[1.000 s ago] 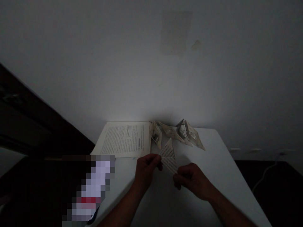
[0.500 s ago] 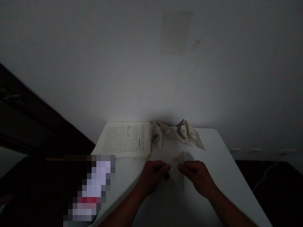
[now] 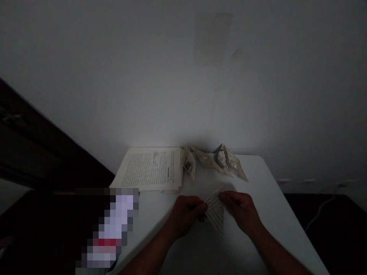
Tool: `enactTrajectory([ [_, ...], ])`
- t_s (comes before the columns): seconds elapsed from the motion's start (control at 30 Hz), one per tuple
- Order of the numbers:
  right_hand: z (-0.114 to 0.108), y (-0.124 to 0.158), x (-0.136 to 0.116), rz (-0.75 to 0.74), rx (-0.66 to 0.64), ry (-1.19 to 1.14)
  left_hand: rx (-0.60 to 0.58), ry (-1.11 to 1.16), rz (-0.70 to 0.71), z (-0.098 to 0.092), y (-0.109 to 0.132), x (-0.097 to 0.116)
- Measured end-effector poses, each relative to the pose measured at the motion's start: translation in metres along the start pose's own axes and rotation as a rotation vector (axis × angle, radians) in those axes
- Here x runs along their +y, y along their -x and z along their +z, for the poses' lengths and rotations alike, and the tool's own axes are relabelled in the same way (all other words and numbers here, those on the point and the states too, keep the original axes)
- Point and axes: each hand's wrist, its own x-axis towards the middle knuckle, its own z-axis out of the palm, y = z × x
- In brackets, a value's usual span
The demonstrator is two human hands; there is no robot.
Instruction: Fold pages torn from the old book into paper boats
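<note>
Paper (image 3: 215,214), printed and folded to a pointed shape, sits between both hands over the near-middle part of the table (image 3: 258,168), in front of the row of folded paper pieces (image 3: 205,158) by the wall (image 3: 160,84). Step in hand looks like mid-fold handling, my read: opening out or squaring up layers (can't tell which, light is poor). Next move calls for lining up the edges and pressing the crease flat, with the left side held steady. Left hand (image 3: 186,214): grip clamped on the paper's left corner, thumb on top, fingers curled beneath. Right hand (image 3: 241,210): grip pinched on the upper right edge near the far tip, thumb and fingertips together there. Forearms come in from the near edge and converge; wrists bent inward, hands about level, close but apart. Lower tip points back toward the wearer; can't tell if it touches the table. Stack of printed pages (image 3: 149,170) lies left of the folded pieces, untouched. Watch for tearing at the pinched corner, paper looks thin.
</note>
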Motion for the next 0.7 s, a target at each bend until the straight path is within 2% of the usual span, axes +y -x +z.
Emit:
enactTrajectory([
  [0.27,-0.0016,-0.0032,-0.0001,0.038,-0.034,-0.143,0.002,0.033,-0.024,0.0001,0.0006,-0.0019],
  [0.43,-0.0002,-0.0021,0.0004,0.037,-0.056,-0.102,0.002,0.087,-0.055,0.0032,0.0004,-0.0038],
  [0.7,-0.0024,-0.0026,-0.0012,0.041,-0.087,-0.096,-0.050,0.023,-0.026,0.0056,-0.0003,-0.0005],
])
